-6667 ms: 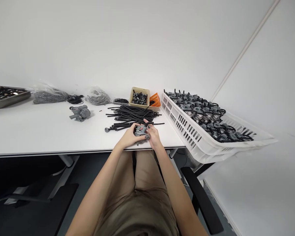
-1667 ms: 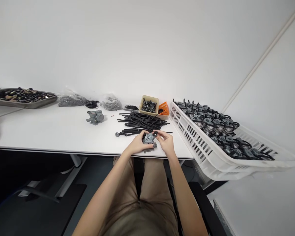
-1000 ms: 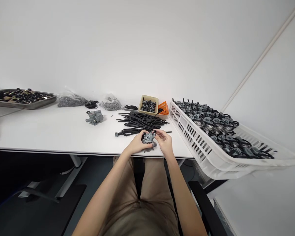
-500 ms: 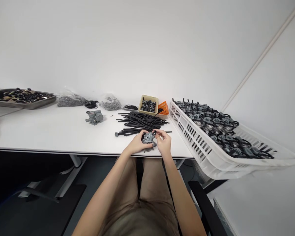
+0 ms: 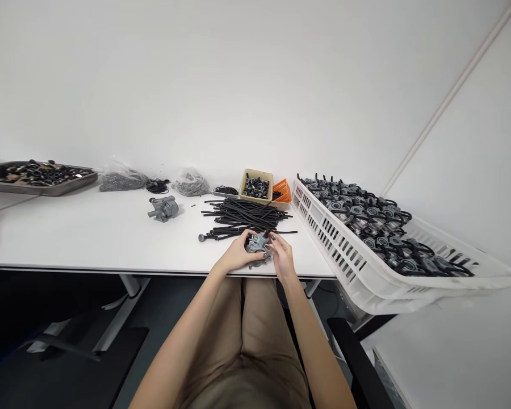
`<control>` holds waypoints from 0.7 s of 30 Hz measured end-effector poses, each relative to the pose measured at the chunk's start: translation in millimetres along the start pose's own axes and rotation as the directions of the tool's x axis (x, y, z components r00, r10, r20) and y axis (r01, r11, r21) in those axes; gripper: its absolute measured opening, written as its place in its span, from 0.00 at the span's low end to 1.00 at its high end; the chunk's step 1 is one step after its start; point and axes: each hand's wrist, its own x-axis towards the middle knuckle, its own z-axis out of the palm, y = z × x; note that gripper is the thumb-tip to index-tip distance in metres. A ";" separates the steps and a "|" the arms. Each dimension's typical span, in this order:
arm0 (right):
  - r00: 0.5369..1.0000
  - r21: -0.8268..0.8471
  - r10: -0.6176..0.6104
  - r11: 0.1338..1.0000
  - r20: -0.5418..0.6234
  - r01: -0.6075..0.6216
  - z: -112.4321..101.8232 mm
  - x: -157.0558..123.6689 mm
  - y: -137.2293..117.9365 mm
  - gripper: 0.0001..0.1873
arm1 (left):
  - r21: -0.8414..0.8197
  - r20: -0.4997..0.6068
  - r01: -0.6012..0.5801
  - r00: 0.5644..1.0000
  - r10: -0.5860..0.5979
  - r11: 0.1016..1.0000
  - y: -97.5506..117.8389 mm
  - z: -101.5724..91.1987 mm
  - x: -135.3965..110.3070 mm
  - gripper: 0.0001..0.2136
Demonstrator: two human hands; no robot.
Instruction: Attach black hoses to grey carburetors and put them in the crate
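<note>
A grey metal carburetor (image 5: 256,242) is held at the front edge of the white table. Its left side is gripped by my left hand (image 5: 237,252), thumb along the near side and fingers over the far side. My right hand (image 5: 283,254) is closed against its right side, fingertips beside a small black piece (image 5: 266,233) at the top. What those fingertips pinch is partly hidden. Just beyond lies a pile of black rubber hoses (image 5: 249,213), and a hose with a round grey end (image 5: 201,238) points left. Another carburetor (image 5: 163,208) stands on the table to the left.
A white plastic crate (image 5: 336,241) with several rows of carburetors stands at the right. Along the wall are a yellow bin (image 5: 271,184) of small parts, an orange basket (image 5: 284,189), plastic bags (image 5: 191,183) (image 5: 121,177) and a metal tray (image 5: 63,186) of black parts.
My right fingers have shifted slightly down and opened a little from the carburetor's top right, where the black piece now shows more. The left hand keeps its grip. The view has tilted slightly.
</note>
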 end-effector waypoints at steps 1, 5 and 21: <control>1.000 0.012 0.018 1.000 0.008 -0.018 -0.9 0.3 1.7 0.20 | 0.002 -0.001 0.002 1.000 -0.002 1.000 0.2 0.0 0.0 0.25; 0.999 -0.005 -0.006 1.000 0.052 0.006 -1.8 -0.1 2.2 0.20 | -0.003 -0.007 0.007 1.000 -0.007 1.000 -0.6 0.6 0.8 0.26; 0.973 -0.386 -0.231 0.897 0.007 0.216 10.6 13.9 -39.2 0.05 | 0.035 -0.029 0.004 1.000 -0.003 0.999 -5.5 0.4 3.9 0.26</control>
